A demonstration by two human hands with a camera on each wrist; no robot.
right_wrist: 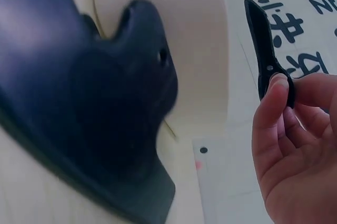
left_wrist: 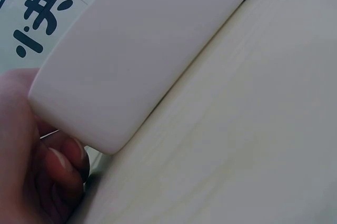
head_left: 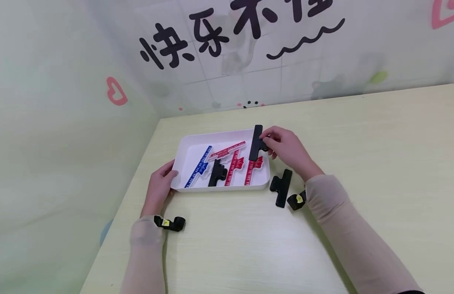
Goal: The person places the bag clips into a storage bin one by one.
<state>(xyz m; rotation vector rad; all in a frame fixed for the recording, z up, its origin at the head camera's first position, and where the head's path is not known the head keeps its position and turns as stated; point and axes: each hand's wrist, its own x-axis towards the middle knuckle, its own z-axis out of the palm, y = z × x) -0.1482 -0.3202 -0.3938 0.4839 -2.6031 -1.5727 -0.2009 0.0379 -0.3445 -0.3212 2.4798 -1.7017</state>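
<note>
At its left end, the left hand (head_left: 158, 185) grips a shallow white tray (head_left: 191, 141); the left wrist view shows curled fingers (left_wrist: 66, 163) at the tray's corner. Above the tray's right side, the right hand (head_left: 283, 147) pinches a black clip (head_left: 255, 143) between thumb and fingers. The same clip (right_wrist: 258, 34) stands raised in the right wrist view. Inside the tray lie a blue clip (head_left: 199, 165), a black clip (head_left: 216, 173) and three red clips (head_left: 232, 167), the right one partly hidden by the held clip.
Another black clip (head_left: 282, 188) lies on the pale wooden table (head_left: 227, 245), right of the tray and under the right wrist; it looms large and blurred in the right wrist view. Behind the table stands a wall covering (head_left: 249, 73) with black writing.
</note>
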